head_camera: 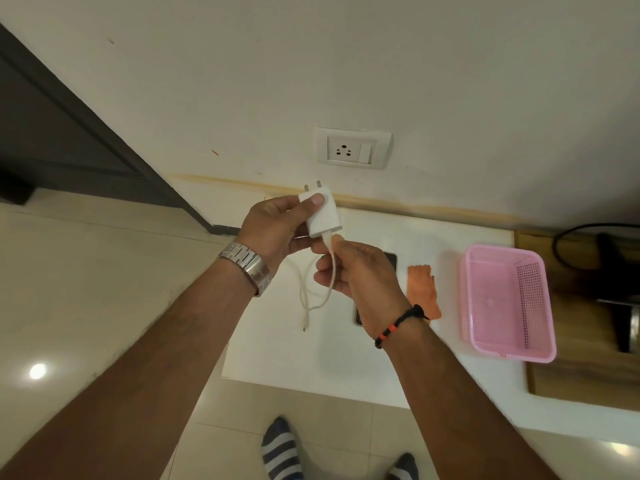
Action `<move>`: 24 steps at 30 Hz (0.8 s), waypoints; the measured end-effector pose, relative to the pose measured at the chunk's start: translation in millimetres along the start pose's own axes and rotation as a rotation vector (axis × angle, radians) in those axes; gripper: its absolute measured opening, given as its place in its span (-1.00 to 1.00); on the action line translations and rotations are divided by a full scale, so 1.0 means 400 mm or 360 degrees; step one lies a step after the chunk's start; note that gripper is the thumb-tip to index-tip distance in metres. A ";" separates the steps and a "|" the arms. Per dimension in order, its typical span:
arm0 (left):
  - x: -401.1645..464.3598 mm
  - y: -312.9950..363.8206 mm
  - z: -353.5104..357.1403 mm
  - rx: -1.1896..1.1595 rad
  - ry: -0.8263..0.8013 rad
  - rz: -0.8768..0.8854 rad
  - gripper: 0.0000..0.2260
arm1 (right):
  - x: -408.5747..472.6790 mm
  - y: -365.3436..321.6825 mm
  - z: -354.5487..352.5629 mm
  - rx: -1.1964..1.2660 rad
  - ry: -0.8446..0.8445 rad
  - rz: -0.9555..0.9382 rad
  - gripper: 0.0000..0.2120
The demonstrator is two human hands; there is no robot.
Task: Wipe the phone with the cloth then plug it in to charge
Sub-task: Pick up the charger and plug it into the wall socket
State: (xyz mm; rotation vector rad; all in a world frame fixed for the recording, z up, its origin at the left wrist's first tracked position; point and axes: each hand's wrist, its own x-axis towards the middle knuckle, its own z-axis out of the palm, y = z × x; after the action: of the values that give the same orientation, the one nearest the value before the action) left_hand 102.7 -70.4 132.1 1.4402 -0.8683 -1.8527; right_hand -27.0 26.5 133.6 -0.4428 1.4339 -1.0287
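The phone (pixel 390 261) lay flat on the white counter (pixel 277 348), mostly hidden under the right hand (pixel 356 271), the orange cloth (pixel 423 289) just beside it. The charger (pixel 322 214) was gripped by the left hand (pixel 277 226), prongs up; its cable (pixel 330 271) was pinched by the right hand's fingers.

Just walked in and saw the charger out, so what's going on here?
A person holds a white charger adapter in the left hand, pins toward the wall socket. The right hand pinches the white cable where it enters the adapter; its free end dangles unplugged. The phone and orange cloth lie on the white surface, beside a pink basket.
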 end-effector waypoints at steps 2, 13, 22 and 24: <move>0.006 0.001 -0.005 0.0122 0.0067 0.0043 -0.69 | 0.010 -0.005 -0.014 0.0078 0.0100 0.0076 -0.75; -0.008 -0.015 -0.006 0.0030 -0.0087 -0.0120 -0.71 | 0.040 -0.022 -0.029 0.0262 0.0004 -0.0109 -0.79; -0.022 -0.053 -0.017 0.0002 -0.0117 -0.0153 -0.72 | 0.040 -0.016 -0.040 0.0271 0.0010 -0.0098 -0.75; -0.012 -0.049 -0.009 -0.0004 -0.0004 -0.0113 -0.75 | 0.046 -0.017 -0.040 0.0356 0.0026 -0.0071 -0.76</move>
State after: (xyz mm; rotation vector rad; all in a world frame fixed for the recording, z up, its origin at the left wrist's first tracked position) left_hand 105.6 -55.4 118.3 1.4851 -0.8258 -1.9074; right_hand -47.3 13.7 125.7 -0.3048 1.3103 -1.2160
